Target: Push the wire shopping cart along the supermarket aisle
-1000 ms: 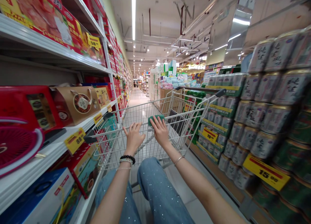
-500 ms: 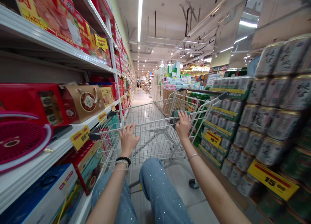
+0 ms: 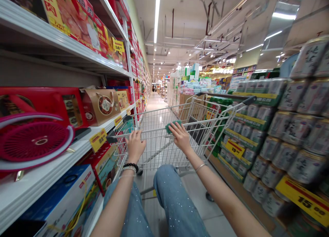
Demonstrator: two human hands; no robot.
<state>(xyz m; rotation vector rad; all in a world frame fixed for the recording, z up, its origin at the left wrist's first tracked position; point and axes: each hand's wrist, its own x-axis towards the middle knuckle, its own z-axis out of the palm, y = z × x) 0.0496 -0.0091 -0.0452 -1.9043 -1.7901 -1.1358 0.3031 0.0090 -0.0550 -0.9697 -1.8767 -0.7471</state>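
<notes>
A metal shopping cart (image 3: 154, 154) stands sideways across the aisle, just past my knees. My left hand (image 3: 135, 146) rests on the cart's near top rail, close to its left end, with the fingers curled over the wire. In my right hand (image 3: 180, 137) is a green scouring pad (image 3: 173, 126), pressed against the same rail near the middle. Part of the pad is covered by my fingers. The cart's dark handle (image 3: 226, 97) is at the right end. Its basket shows bare wire mesh.
On the left, a white shelf (image 3: 84, 141) holds gift boxes (image 3: 100, 105) and a pink round fan (image 3: 38, 141). Stacked drink cans (image 3: 290, 127) with yellow price signs line the right side. The tiled aisle (image 3: 154, 101) runs on beyond the cart.
My right hand has slid left along the rail with the green pad, from the handle end toward the middle. My left hand stays on the rail. The view has shifted slightly left.
</notes>
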